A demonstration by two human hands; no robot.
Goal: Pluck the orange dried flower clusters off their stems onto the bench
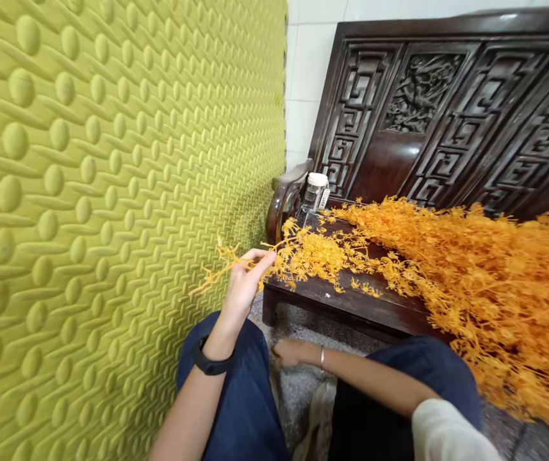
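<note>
My left hand [245, 282], with a black band on its wrist, pinches a thin sprig of orange-yellow artificial flowers [221, 266] between thumb and fingers. The sprig sticks out on the left of the hand, beside the yellow wall. Just to the right, a loose heap of similar orange blossoms [319, 253] lies on the dark wooden bench [341, 304]. Lower down, between my knees, my right hand [291, 353] is curled closed, with a silver bracelet on its wrist. Whatever it may hold is hidden from view.
A large pile of orange flower stems [505, 282] covers the bench on the right. A clear jar with a white lid [315, 192] stands by the bench's armrest [281, 202]. The bumpy yellow padded wall [111, 192] rises close on the left. The carved backrest [399, 147] stands behind.
</note>
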